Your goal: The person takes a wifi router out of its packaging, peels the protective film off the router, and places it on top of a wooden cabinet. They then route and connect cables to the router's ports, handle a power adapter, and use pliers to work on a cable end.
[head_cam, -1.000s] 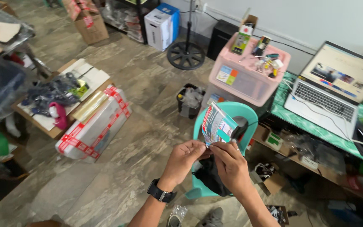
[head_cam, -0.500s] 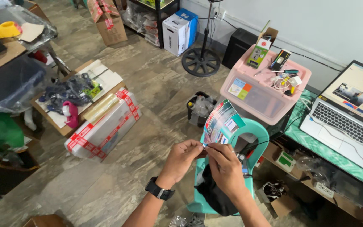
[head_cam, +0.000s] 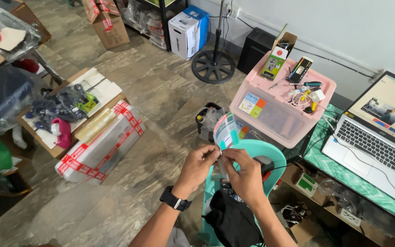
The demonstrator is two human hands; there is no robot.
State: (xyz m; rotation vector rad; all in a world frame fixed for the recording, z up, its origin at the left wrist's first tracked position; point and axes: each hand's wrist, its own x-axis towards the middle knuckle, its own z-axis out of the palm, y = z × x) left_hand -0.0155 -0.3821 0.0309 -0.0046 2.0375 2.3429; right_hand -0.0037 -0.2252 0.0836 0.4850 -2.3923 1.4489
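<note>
My left hand (head_cam: 200, 165) and my right hand (head_cam: 244, 173) meet in front of me, both pinching the lower edge of a small clear plastic packet (head_cam: 227, 131) with coloured print. The packet stands up above my fingers. A black watch (head_cam: 175, 201) is on my left wrist. Below my hands is a teal plastic chair (head_cam: 260, 151) with a black cloth (head_cam: 234, 222) lying on its seat.
A pink storage box (head_cam: 277, 112) with small items on its lid stands behind the chair. An open laptop (head_cam: 380, 132) sits on a green table at the right. A fan base (head_cam: 213, 66), cardboard boxes (head_cam: 107, 23) and a taped parcel (head_cam: 101, 142) lie on the floor at the left.
The view has shifted, so the scene sits further right and lower. My hands stay together on the packet, which now stands more upright and edge-on.
</note>
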